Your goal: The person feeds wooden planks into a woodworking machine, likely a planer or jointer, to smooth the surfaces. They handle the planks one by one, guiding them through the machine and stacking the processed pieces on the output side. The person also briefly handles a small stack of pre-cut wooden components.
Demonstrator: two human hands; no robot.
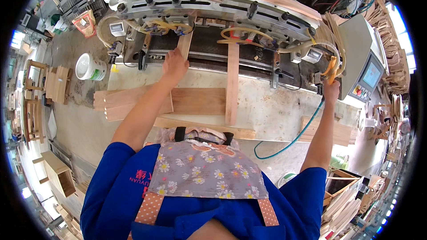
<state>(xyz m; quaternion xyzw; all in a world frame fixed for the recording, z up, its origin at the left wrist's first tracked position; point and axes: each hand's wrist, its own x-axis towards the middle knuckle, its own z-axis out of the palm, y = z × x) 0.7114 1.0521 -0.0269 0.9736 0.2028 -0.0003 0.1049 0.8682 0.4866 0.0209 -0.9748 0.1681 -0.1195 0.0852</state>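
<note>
My left hand (175, 67) is at the near end of a narrow wooden strip (185, 44), its fingers closed on it. That strip runs back under the clamps of a long metal machine (200, 9). Far to the right, my right hand (331, 90) is wrapped around an orange air gun (331, 69), with a teal hose (307, 126) trailing below it. Between my hands, a second wooden strip (232, 84) sticks out of the machine over the pale worktable (271, 106). Wide flat boards (198, 101) lie beneath my left forearm, partly covered by it.
A control box with a screen (370, 74) stands to the right of the machine. Long boards (275, 1) rest on the machine's top. A white bucket (90, 67) is on the floor at left. More boards (331, 131) lie at the table's right, and stacked wood surrounds the area.
</note>
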